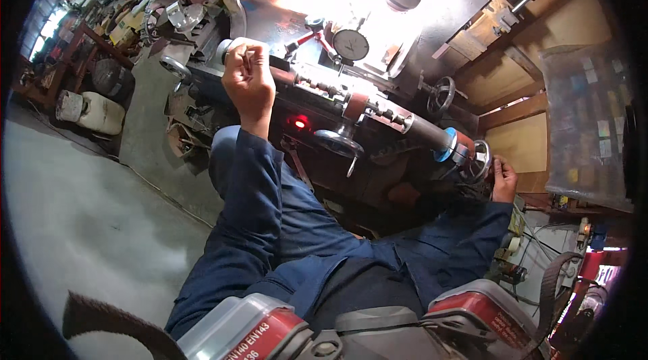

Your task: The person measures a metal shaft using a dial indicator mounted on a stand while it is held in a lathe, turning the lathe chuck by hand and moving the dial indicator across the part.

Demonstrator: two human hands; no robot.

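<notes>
My left hand (250, 80) is closed in a fist at the left end of a long machine, next to a round grey metal end (225, 51). Whatever its fingers grip is hidden. At the opposite end, the fingers of my right hand (504, 181) are bent against the rim of a metal handwheel (480, 161). Between the hands runs a lobed metal shaft (324, 84), held along the machine bed. Above it stands a round dial gauge (351, 44) on a red-jointed arm (300, 42).
Another handwheel (339, 143) with a crank grip faces me, near a red light (300, 123). A third handwheel (441, 95) sits behind. Bright light washes out the machine's back. A white jerrycan (101, 113) and piled parts lie left; a plastic-covered panel (586, 120) hangs right.
</notes>
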